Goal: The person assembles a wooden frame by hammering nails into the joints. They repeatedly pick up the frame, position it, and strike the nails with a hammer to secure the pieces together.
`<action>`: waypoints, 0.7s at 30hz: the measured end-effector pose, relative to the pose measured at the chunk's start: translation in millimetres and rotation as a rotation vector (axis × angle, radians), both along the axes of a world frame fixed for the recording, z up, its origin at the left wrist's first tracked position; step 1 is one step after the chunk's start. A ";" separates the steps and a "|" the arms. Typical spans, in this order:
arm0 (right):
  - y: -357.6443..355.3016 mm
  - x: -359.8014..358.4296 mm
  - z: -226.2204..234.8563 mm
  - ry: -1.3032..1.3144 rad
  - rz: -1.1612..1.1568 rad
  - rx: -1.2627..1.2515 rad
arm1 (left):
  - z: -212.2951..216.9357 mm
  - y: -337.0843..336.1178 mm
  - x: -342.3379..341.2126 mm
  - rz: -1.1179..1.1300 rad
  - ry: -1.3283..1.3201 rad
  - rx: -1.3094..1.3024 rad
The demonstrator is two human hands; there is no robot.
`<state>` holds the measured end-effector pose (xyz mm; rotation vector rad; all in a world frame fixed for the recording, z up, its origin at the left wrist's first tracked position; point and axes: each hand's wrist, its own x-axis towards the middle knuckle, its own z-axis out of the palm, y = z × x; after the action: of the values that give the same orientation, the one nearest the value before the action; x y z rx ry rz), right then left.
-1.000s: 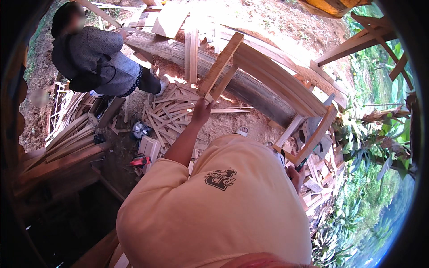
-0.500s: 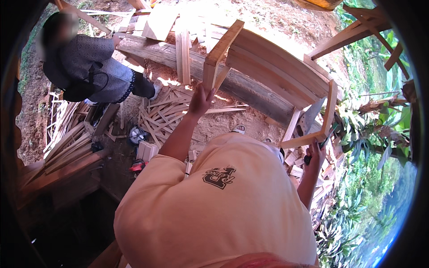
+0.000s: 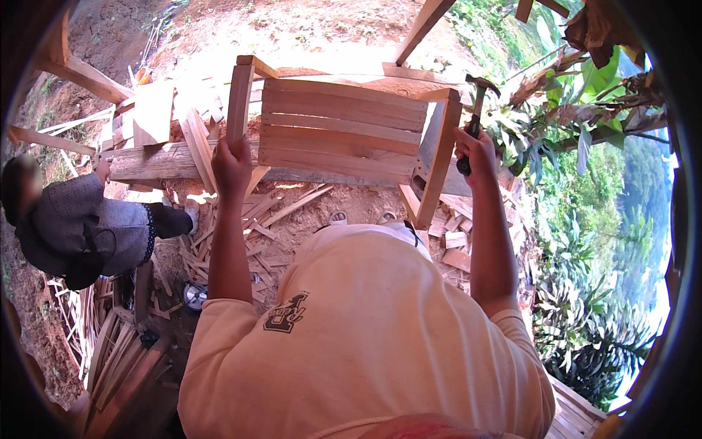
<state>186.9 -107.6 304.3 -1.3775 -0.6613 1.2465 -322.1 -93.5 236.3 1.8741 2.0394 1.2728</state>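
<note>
- The left hand (image 3: 232, 170) is clenched around the left post (image 3: 239, 102) of a slatted wooden frame (image 3: 340, 132); the right hand (image 3: 477, 155) is wrapped around the handle of a claw hammer (image 3: 476, 110), head up. The right fingers lie at the frame's right post (image 3: 441, 150); whether they press on it, I cannot tell.
- At far left a co-worker (image 3: 73, 208) in a grey patterned top bends forward, one hand (image 3: 102, 170) at the end of a long weathered timber (image 3: 157, 164).
- Below the co-worker, long wooden strips (image 3: 117, 351) lie heaped, most pointing the same way.
- Right of that heap sits a round, shiny object (image 3: 194, 295), too small to identify.
- In the middle, the frame spans the space between the two hands, beyond the person's sandals (image 3: 338, 217), its slats running crosswise in front of the timber; whether it rests there is unclear.
- Beside the slats, a flat grey piece (image 3: 430, 143) shows partly behind the right post.
- Further right, wood offcuts (image 3: 455, 240) litter the ground near the right forearm.
- At far right grow leafy plants (image 3: 578, 344).
</note>
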 end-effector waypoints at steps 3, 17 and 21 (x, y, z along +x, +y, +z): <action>16.9 -6.8 4.7 0.063 0.048 -0.033 | -10.5 18.2 -21.9 0.025 0.074 -0.081; 114.3 5.2 -69.9 0.193 0.103 -0.213 | -22.4 95.5 -33.3 0.092 0.337 -0.339; 53.8 43.1 -64.6 0.097 0.060 -0.198 | -21.7 115.6 -35.2 0.082 0.326 -0.417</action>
<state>230.0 -53.8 239.8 -1.4566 -0.5263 1.4478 -357.3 22.1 214.6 1.9003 2.3271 0.5113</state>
